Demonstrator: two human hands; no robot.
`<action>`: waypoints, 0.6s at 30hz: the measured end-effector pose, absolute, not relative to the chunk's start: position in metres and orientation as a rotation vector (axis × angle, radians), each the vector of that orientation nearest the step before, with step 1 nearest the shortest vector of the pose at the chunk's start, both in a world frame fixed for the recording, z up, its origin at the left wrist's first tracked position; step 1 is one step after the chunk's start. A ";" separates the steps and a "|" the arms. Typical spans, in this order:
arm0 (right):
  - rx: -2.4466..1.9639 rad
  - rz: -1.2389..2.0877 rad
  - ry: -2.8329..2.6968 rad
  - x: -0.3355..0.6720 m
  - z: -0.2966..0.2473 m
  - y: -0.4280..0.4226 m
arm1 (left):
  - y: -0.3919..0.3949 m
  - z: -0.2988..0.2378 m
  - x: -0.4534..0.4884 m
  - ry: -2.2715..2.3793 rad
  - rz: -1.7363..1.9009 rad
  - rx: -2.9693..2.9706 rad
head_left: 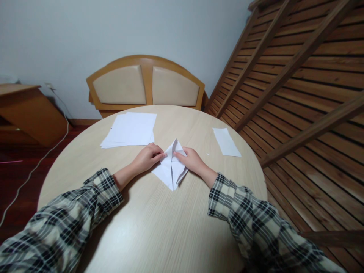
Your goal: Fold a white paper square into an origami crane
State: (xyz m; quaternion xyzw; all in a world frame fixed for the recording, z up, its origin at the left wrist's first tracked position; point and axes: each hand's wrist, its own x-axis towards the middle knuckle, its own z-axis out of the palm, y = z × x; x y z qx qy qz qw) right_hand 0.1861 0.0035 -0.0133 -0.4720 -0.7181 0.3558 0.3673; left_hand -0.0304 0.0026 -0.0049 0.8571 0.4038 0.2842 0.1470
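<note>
Lying nearby are a paper pile (132,129) and a small sheet (226,142); left hand (148,156) and right hand (194,160) pinch folded paper (166,170) in their fingers.

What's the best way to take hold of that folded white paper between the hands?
Probably by its side edges, from left and right, where the left hand and right hand touch it. The folded paper is roughly diamond-shaped, with narrow points at its near and far ends, and its layers gape along the near right side, so a light pinch seems wise.
</note>
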 end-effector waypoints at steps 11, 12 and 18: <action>-1.149 0.997 -1.790 0.188 -0.001 0.001 | 0.002 -0.003 -0.030 1.043 0.761 2.511; -1.110 1.020 -1.767 0.189 0.002 0.001 | 0.002 -0.003 -0.030 1.018 0.750 2.515; -1.007 1.079 -1.688 0.189 0.010 -0.001 | 0.002 -0.003 -0.030 0.896 0.706 2.545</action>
